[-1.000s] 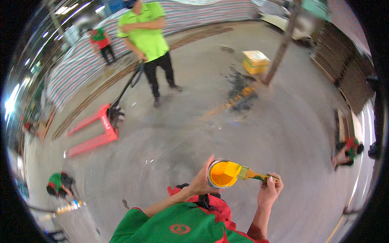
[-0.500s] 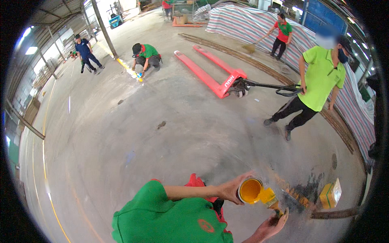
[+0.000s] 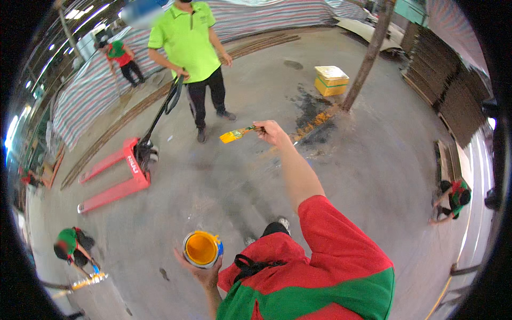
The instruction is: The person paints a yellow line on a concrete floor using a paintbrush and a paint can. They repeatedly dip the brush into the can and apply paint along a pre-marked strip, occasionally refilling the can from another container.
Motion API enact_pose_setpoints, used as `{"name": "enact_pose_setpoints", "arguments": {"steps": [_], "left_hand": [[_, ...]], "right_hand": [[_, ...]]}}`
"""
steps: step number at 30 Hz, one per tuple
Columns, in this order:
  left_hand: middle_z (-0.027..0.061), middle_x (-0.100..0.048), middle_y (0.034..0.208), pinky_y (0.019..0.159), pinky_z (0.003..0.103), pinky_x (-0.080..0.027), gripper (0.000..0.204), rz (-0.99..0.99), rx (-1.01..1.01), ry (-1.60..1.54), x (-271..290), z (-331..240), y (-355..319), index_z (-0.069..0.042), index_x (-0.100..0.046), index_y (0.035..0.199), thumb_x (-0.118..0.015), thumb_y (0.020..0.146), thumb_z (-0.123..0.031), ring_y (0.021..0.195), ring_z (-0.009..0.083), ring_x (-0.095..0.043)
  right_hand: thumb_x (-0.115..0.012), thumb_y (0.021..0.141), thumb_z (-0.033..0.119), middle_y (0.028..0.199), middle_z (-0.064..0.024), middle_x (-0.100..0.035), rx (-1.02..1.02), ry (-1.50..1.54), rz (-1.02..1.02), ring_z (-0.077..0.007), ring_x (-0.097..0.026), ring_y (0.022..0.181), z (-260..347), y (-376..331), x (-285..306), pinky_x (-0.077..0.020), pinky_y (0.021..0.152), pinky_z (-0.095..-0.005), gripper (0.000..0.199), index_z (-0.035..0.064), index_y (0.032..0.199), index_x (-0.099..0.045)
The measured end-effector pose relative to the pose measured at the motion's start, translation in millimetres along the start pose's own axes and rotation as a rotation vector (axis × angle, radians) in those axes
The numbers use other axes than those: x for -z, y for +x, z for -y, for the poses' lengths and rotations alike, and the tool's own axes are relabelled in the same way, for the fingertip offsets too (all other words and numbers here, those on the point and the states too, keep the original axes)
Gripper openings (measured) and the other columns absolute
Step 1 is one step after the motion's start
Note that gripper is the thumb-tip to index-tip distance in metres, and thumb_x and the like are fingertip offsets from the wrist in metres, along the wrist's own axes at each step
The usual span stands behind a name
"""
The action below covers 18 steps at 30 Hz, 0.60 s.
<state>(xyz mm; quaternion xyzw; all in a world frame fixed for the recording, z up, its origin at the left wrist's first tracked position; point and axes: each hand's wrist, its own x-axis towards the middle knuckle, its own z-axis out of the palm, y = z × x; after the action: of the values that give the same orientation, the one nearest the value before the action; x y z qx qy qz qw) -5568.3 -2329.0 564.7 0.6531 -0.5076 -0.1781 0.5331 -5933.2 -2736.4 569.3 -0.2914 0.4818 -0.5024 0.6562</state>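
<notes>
My left hand (image 3: 204, 273) is wrapped round an open paint can (image 3: 186, 255) full of yellow paint (image 3: 201, 248), low in front of my body. Yellow has run over the can's rim, and a blue patch shows on its side. Stretched out ahead, my right hand (image 3: 270, 132) grips the handle of a paintbrush (image 3: 238, 134). The bristles, coated in yellow, point left, above the grey floor and well apart from the can.
A person in a bright green shirt (image 3: 188, 44) stands ahead, holding the handle of a red pallet jack (image 3: 132, 168). Beyond my right hand are a yellow box (image 3: 330, 85), a post (image 3: 370, 58) and a dark floor stain (image 3: 312, 109). Other people crouch at left (image 3: 74, 246) and right (image 3: 456, 200).
My view has swung to the right. The brush has moved from beside the can's rim to out ahead, with my right arm extended. The can stays in my left hand.
</notes>
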Motion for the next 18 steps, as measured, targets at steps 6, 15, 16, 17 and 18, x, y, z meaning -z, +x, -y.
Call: {"name": "enact_pose_setpoints", "arguments": {"steps": [6,15,16,17,18], "left_hand": [[0.0157,-0.035,0.151,0.117,0.050,-0.033,0.133,-0.014,0.042,-0.296,0.4,10.6,12.5,-0.007,-0.010,0.158,-0.091,0.053,-0.017,0.136,0.0327,-0.044],[0.0170,-0.040,0.147,0.116,0.050,-0.034,0.129,0.078,-0.099,-0.156,-12.7,12.4,37.3,-0.006,-0.012,0.157,-0.090,0.055,-0.015,0.133,0.0324,-0.047],[0.0173,-0.041,0.146,0.116,0.051,-0.035,0.130,0.098,-0.100,-0.190,-15.9,11.7,40.4,-0.006,-0.011,0.157,-0.090,0.055,-0.014,0.133,0.0325,-0.047],[0.0176,-0.042,0.145,0.115,0.051,-0.035,0.130,0.115,-0.099,-0.225,-19.8,10.7,42.7,-0.006,-0.011,0.157,-0.090,0.054,-0.014,0.132,0.0327,-0.048],[0.0179,-0.044,0.144,0.115,0.051,-0.035,0.131,0.132,-0.097,-0.258,-23.2,10.1,44.4,-0.006,-0.010,0.157,-0.091,0.054,-0.014,0.132,0.0328,-0.049]], "right_hand": [[-0.075,0.088,0.017,0.068,-0.0036,-0.052,0.154,-0.102,-0.042,-0.0137,-0.046,0.057,11.3,11.4,-0.6,-0.0384,0.049,-0.0305,0.023,0.0064,0.073,-0.061],[-0.074,0.090,0.014,0.073,-0.0022,-0.057,0.208,0.068,0.070,-0.0114,-0.051,0.059,21.4,-65.0,-38.1,-0.0411,0.050,-0.0282,0.017,0.0044,0.085,-0.061],[-0.073,0.091,0.014,0.075,-0.0020,-0.058,0.231,0.069,0.057,-0.0109,-0.052,0.060,19.3,-80.7,-47.2,-0.0415,0.051,-0.0278,0.016,0.0036,0.089,-0.062],[-0.073,0.092,0.014,0.076,-0.0019,-0.058,0.251,0.130,0.098,-0.0106,-0.052,0.061,16.0,-97.6,-56.8,-0.0420,0.052,-0.0274,0.015,0.0033,0.092,-0.062],[-0.072,0.092,0.014,0.078,-0.0017,-0.058,0.254,0.181,0.121,-0.0103,-0.052,0.062,10.3,-115.9,-67.2,-0.0424,0.054,-0.0270,0.016,0.0030,0.096,-0.062]]}}
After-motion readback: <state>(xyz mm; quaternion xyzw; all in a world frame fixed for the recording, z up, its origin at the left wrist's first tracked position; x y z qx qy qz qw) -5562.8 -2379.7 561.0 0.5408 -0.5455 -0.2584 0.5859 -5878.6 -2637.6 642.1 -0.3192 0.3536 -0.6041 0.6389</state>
